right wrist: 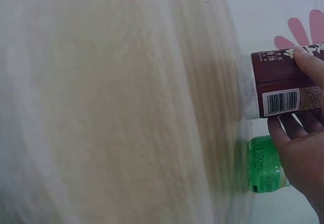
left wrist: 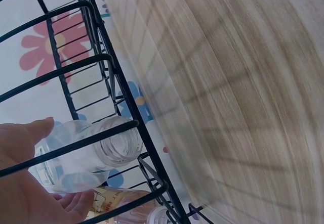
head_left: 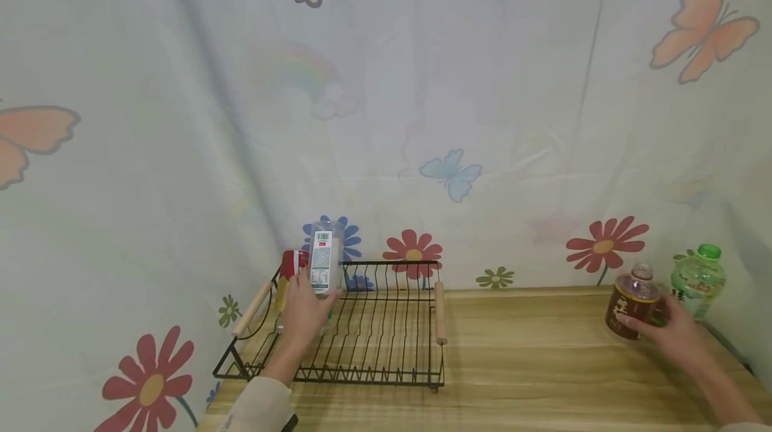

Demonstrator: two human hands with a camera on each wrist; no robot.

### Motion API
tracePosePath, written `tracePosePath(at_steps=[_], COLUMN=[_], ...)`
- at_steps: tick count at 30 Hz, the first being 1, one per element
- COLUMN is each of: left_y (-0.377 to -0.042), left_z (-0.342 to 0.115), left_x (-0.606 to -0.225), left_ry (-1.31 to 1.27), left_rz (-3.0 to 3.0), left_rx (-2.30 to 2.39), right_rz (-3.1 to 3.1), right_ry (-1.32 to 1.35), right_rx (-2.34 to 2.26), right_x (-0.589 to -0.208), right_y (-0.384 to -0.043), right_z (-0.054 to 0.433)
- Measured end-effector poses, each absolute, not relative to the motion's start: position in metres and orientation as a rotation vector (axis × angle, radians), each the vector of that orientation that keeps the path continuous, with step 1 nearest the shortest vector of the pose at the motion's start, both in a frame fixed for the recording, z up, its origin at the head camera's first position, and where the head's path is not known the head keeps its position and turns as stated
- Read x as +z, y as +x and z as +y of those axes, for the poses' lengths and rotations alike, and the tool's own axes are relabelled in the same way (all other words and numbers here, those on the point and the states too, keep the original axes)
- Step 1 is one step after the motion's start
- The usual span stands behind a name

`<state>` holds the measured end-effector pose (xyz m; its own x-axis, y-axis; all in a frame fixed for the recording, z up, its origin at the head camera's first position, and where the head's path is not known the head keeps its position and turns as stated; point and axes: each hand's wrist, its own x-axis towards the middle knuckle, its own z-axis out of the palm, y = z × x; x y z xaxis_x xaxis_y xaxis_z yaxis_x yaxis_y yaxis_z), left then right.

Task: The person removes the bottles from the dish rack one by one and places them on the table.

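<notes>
My left hand (head_left: 304, 311) holds a clear plastic bottle (head_left: 326, 259) with a white label, thumb on one side and fingers on the other. It is upside down over the left end of a black wire dish rack (head_left: 386, 376), its open neck among the wires in the left wrist view. Beside it in the rack is another bottle (head_left: 289, 264) with a red and yellow label, partly hidden by the hand. At the right, my right hand (head_left: 675, 335) grips an upright bottle with a dark brown label (head_left: 630, 308), thumb in front and fingers behind.
A green bottle (head_left: 699, 278) stands just behind my right hand near the table's right edge. The rack has light wooden handles (head_left: 440, 313) at its ends. A printed curtain (head_left: 512, 117) hangs close behind the wooden table (head_left: 519, 365).
</notes>
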<state>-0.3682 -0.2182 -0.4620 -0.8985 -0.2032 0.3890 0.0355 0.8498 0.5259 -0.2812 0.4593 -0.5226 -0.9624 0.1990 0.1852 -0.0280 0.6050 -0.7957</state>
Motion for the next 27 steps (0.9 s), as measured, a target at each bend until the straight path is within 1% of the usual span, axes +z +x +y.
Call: tracePosePath(at_steps=[11,27], left_y=[-0.3668,-0.368], left_z=[-0.2154,-0.2177], left_x=[-0.46,-0.461], left_ry=[0.128,0.126], left_rz=[-2.592,-2.605], left_rx=[-0.747,-0.779], right_rz=[-2.595,-2.611], right_ry=[-0.158,-0.116], right_rx=[1.24,1.23], right_x=[-0.5257,-0.5304], right_y=[-0.2825,-0.2854], right_z=[0.4601,0.4566])
